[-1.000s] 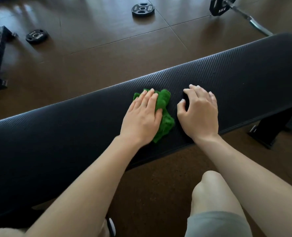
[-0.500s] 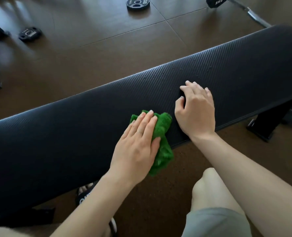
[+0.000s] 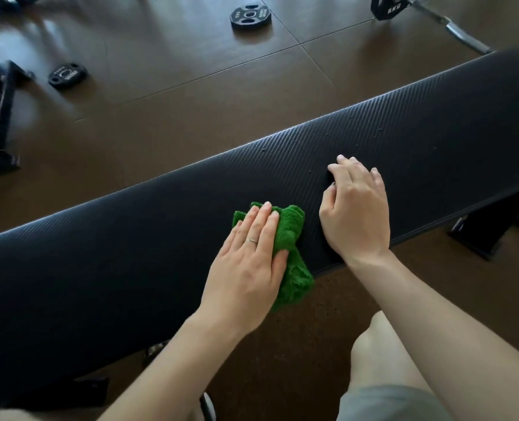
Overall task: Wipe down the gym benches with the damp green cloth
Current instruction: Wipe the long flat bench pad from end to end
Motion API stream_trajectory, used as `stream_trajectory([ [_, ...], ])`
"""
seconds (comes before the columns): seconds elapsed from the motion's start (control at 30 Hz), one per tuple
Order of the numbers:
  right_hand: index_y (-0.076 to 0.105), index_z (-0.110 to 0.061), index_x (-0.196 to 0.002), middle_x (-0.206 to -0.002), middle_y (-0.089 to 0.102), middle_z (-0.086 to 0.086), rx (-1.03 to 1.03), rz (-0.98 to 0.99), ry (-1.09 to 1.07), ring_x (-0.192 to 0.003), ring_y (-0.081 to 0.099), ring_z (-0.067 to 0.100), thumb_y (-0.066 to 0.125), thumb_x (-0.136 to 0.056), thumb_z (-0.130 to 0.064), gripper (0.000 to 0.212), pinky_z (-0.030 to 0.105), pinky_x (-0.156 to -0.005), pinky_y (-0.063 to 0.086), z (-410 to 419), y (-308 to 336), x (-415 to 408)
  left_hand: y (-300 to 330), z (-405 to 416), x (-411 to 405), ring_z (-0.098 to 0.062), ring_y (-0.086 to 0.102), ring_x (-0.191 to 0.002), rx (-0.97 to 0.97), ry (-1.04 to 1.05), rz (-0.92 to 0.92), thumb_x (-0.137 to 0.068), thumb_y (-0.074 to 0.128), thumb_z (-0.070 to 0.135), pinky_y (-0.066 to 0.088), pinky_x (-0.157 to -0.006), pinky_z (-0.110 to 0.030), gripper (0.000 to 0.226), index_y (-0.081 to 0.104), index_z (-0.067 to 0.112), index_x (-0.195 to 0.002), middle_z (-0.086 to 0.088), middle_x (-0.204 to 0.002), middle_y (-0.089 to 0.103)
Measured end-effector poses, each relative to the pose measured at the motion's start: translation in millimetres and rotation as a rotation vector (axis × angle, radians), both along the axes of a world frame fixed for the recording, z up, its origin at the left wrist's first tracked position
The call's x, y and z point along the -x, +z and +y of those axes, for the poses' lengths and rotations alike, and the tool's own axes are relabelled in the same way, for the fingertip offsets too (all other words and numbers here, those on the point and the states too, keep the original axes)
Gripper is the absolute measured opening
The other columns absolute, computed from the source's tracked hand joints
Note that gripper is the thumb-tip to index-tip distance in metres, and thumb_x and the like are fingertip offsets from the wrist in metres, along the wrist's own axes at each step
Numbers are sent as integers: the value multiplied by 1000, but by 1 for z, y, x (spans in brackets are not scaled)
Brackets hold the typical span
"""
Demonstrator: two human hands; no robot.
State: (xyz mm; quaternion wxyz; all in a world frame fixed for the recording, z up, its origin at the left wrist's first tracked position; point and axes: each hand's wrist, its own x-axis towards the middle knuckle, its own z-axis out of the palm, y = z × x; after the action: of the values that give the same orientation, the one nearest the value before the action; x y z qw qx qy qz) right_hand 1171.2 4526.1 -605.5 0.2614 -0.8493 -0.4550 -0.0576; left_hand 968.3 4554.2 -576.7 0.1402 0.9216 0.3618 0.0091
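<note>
Left hand [image 3: 249,262], fingers straight and together, presses flat on the crumpled green terry cloth [image 3: 291,253]; thumb lies along the cloth's near-right side. The cloth sits at the near edge of the long black ribbed padded bench [image 3: 130,247], its near end hanging over that edge. Right hand [image 3: 355,214], just right of the cloth, rests on the pad, fingers curled, holding nothing. The bench's long axis runs from near left to far right; bare pad extends both ways. Beyond the far edge, brown floor [image 3: 176,95].
</note>
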Motion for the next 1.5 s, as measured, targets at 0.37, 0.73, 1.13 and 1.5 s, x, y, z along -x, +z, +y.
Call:
stream_trajectory([
  [0.37, 65, -11, -132, -144, 60, 5, -36, 22, -22, -141, 47, 21, 48, -100, -15, 36, 45, -124, 27, 2, 1, -5, 1, 165, -120, -34, 49, -133, 87, 233, -8, -109, 26, 44, 36, -103, -44, 43, 47, 13, -131, -14, -144, 54],
  [0.73, 64, -9, -134, -146, 59, 7, -40, 56, -24, -142, 47, 21, 45, -101, -15, 38, 43, -125, 26, 0, 1, -5, 8, 166, -21, -38, 50, -123, 57, 355, -22, -110, 31, 40, 37, -100, -47, 40, 49, 8, -125, -19, -131, 58],
  [1.13, 64, -2, -127, -129, 67, 14, -241, 106, -151, -126, 58, 27, 34, -100, -10, 41, 44, -113, 44, -1, -1, -1, -6, 134, -160, -33, 37, -144, -36, 141, 4, -110, 28, 35, 21, -120, -40, 49, 37, 6, -148, -17, -154, 43],
  [1.5, 58, -4, -136, -138, 62, 14, -129, 169, -66, -134, 52, 30, 34, -95, -14, 49, 43, -119, 33, -5, 13, -39, 1, -2, -50, -9, -2, -158, 11, -126, -51, -111, 26, 41, -3, -128, -28, 59, 15, 19, -164, 3, -172, 8],
])
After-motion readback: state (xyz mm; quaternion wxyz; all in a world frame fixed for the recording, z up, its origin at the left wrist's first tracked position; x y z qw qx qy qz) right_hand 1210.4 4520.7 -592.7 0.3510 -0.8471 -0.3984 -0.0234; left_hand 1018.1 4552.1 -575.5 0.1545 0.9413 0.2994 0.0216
